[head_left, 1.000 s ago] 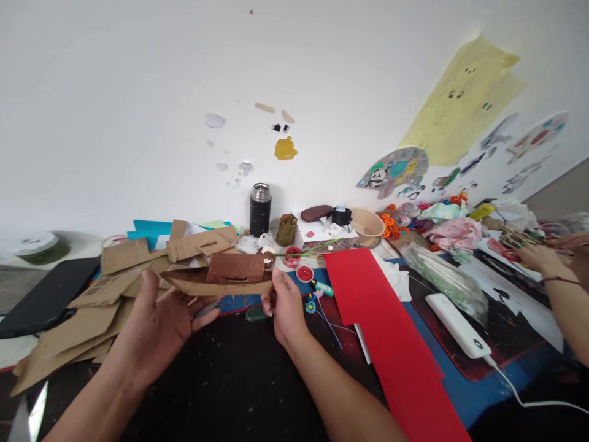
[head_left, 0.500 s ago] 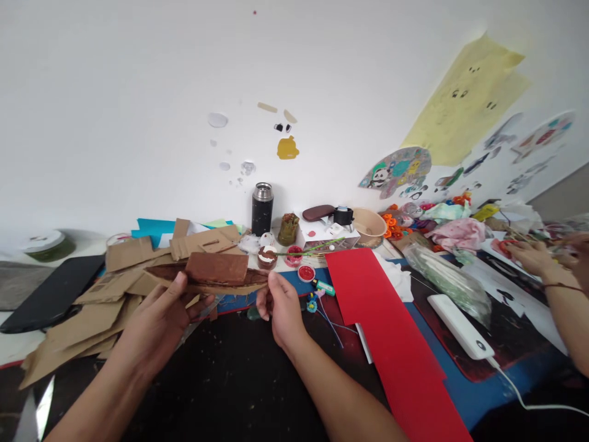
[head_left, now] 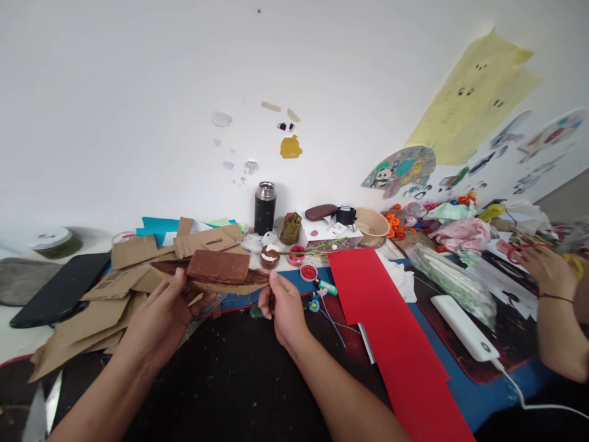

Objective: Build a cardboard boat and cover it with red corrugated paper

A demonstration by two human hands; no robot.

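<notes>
Between both hands I hold a brown-painted cardboard model boat [head_left: 218, 267], long and narrow with pointed ends and a box-like cabin on top. My left hand [head_left: 159, 319] grips its left part, thumb against the near side and fingers underneath. At the right tip, my right hand [head_left: 284, 307] pinches the boat between thumb and curled fingers. Just behind that tip stands a small pot of brown and white paint [head_left: 269, 255], with a green stem lying across it. Two small pots of red paint, one of them the nearer pot [head_left: 308, 272], sit to its right.
Cardboard scraps [head_left: 94, 316] pile up on the left beside a black phone-like slab [head_left: 59, 291]. Scissor blades [head_left: 43, 408] lie near the lower-left edge. Red card [head_left: 391, 331], a white power strip [head_left: 464, 328] and a black flask [head_left: 265, 209] surround the workspace. At right, another person's hand [head_left: 545, 270] holds red-handled scissors.
The view has shifted slightly, while my hands keep nearly the same hold on the boat. The other person's hand at right has moved and turned, showing the red scissor handle more clearly.
</notes>
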